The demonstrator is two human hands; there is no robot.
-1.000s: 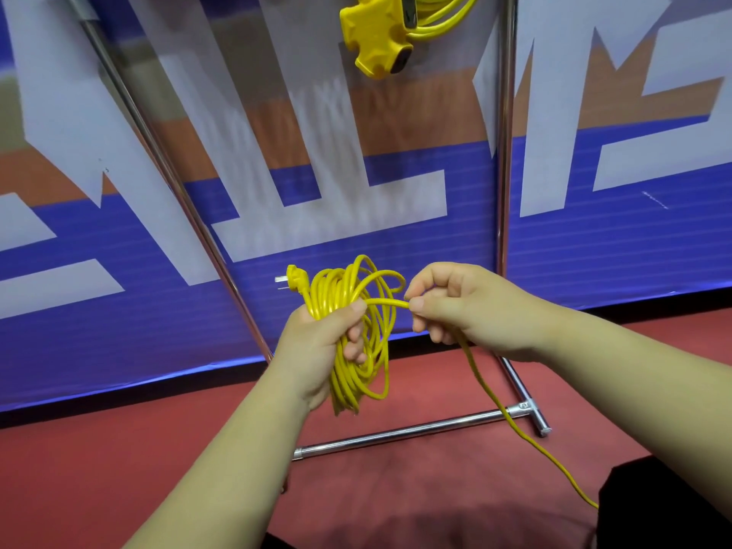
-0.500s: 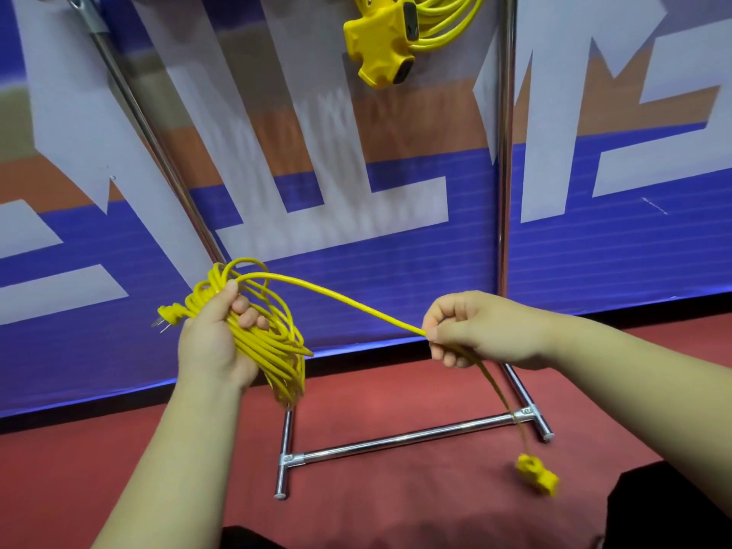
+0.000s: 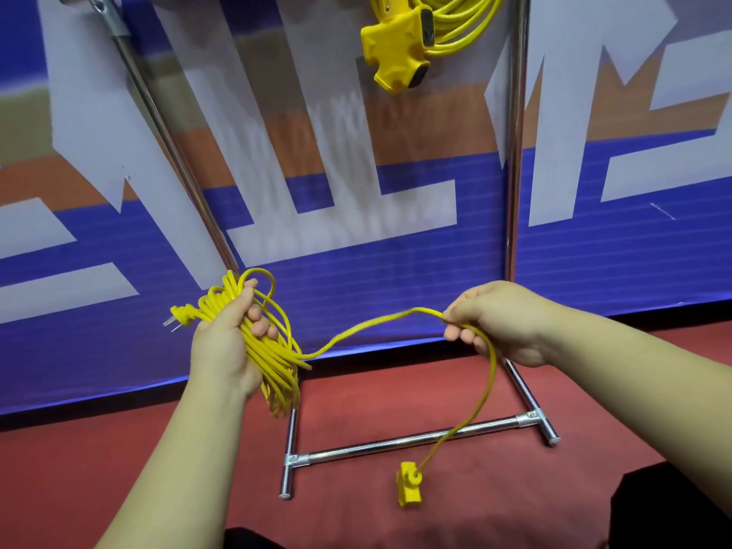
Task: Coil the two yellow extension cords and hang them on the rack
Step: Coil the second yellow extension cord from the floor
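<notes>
My left hand point(image 3: 223, 342) grips a bundle of yellow cord loops point(image 3: 273, 350), with the plug point(image 3: 180, 314) sticking out to the left. A loose length of that cord sags across to my right hand point(image 3: 495, 322), which pinches it. From there the cord drops to its yellow socket end point(image 3: 409, 484), which hangs just above the red floor. A second yellow cord point(image 3: 455, 23) hangs coiled at the top of the rack, its yellow socket block point(image 3: 396, 47) dangling below it.
The chrome rack has two uprights, one slanted on the left point(image 3: 170, 152) and one straight on the right point(image 3: 515, 152), joined by a base bar point(image 3: 412, 439) on the red floor. A blue, white and orange banner point(image 3: 356, 251) stands behind it. Dark clothing shows at bottom right.
My left hand stayed out to the left after swinging there with the bundle. The stretch between my hands went slack and sags. The socket end rose off the floor and hangs.
</notes>
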